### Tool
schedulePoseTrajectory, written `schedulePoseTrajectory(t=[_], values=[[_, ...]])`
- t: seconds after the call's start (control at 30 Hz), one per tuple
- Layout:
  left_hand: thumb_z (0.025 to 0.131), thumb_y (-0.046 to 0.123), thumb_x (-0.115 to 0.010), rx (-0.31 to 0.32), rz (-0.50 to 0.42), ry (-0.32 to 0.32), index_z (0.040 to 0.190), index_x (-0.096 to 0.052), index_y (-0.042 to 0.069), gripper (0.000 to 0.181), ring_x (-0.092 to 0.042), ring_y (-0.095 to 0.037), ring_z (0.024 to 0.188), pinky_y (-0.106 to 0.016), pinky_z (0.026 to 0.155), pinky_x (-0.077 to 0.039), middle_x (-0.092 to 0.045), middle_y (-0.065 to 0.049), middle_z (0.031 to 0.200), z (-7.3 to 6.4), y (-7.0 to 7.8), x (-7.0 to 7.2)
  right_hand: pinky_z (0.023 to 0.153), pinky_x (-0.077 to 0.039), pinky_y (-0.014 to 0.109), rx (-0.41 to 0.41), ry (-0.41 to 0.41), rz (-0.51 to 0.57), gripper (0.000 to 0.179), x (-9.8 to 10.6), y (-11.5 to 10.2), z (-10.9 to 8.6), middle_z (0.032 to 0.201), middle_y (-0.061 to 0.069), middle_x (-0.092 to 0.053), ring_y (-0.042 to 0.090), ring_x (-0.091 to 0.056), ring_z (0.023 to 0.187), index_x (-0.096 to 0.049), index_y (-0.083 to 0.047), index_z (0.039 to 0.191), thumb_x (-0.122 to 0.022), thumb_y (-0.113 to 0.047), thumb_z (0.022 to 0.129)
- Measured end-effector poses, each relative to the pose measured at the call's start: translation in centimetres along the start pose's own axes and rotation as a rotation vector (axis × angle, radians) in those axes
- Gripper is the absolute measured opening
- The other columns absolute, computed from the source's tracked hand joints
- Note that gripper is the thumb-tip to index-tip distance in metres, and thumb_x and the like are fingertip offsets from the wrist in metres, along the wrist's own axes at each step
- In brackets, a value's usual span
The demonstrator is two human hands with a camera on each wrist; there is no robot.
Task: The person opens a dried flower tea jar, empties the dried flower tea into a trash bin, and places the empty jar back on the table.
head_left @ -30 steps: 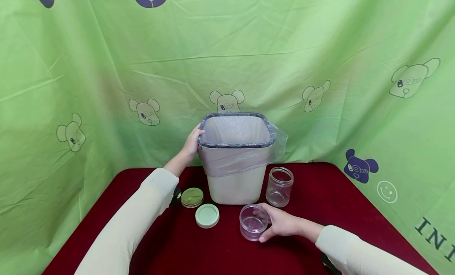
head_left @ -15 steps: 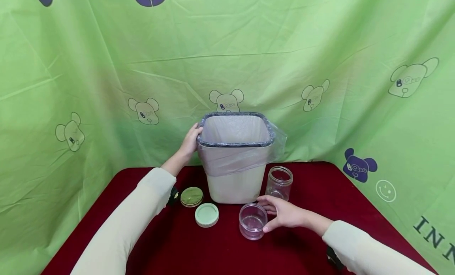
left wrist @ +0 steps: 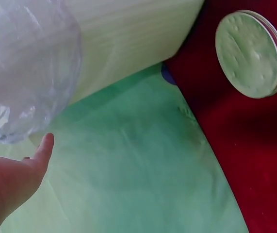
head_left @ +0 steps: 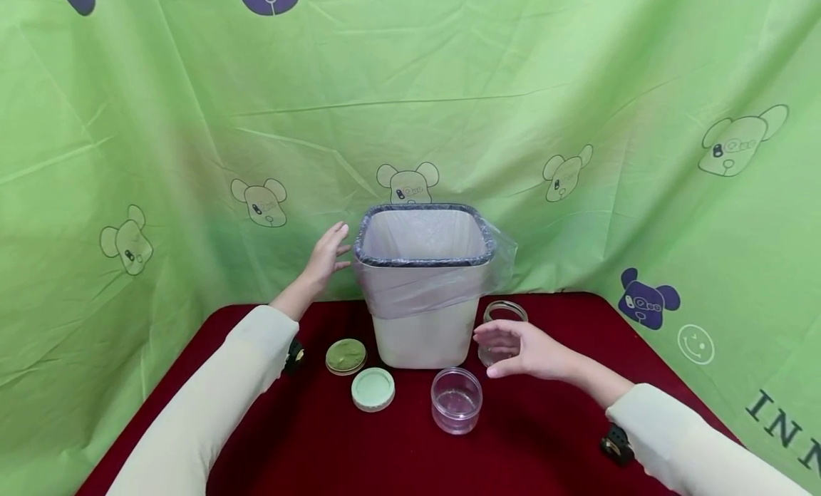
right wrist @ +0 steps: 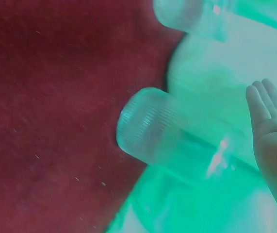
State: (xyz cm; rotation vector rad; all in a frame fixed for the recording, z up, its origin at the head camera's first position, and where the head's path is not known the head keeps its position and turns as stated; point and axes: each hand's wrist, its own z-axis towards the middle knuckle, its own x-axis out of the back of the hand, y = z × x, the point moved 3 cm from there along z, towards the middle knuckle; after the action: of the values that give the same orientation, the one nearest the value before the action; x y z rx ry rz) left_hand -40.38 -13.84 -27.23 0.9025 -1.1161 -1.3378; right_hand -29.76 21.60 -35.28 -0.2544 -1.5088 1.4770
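Observation:
A white bin (head_left: 420,343), lined with a clear plastic bag (head_left: 426,293) folded over its rim, stands upright at the back middle. My left hand (head_left: 326,257) is just left of the rim, apart from it, fingers spread and holding nothing; the left wrist view shows part of that hand (left wrist: 19,177) beside the bag. My right hand (head_left: 531,350) hovers in front of a clear glass jar (head_left: 505,311), partly hiding it, with fingers loosely bent and nothing held. A short clear round jar (head_left: 456,410) stands open-topped on the red cloth, in front of the bin's right side.
Left of the short jar lie a mint-green lid (head_left: 373,389) and an olive lid (head_left: 346,355). Red cloth (head_left: 398,460) covers the table. A green printed curtain (head_left: 321,125) hangs close behind and at both sides.
My left hand has let go of the bin's rim and moved left. The right hand has left the short jar and moved up and right to the glass jar.

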Motion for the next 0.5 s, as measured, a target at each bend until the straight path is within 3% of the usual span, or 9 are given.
schedulePoseTrajectory(t=[0.23, 0.5], values=[[0.104, 0.039, -0.035, -0.061, 0.132, -0.023, 0.152, -0.024, 0.002, 0.062, -0.033, -0.043, 0.135, -0.054, 0.104, -0.035, -0.024, -0.022, 0.155, -0.7, -0.1, 1.9, 0.095, -0.047, 0.035, 0.06, 0.1, -0.008, 0.057, 3.0, -2.2, -0.6, 0.127, 0.035, -0.052, 0.027, -0.057, 0.119, -0.046, 0.017, 0.13, -0.074, 0.001, 0.083], [0.105, 0.036, -0.036, -0.089, 0.228, -0.037, 0.149, -0.032, -0.002, 0.058, -0.035, -0.042, 0.134, -0.055, 0.103, -0.036, -0.031, -0.024, 0.152, -2.0, -1.1, 4.8, 0.092, -0.046, 0.023, 0.038, 0.226, -0.062, 0.051, 6.6, -4.8, -1.1, 0.133, 0.033, -0.049, 0.008, -0.057, 0.115, -0.045, 0.014, 0.133, -0.068, 0.001, 0.088]])
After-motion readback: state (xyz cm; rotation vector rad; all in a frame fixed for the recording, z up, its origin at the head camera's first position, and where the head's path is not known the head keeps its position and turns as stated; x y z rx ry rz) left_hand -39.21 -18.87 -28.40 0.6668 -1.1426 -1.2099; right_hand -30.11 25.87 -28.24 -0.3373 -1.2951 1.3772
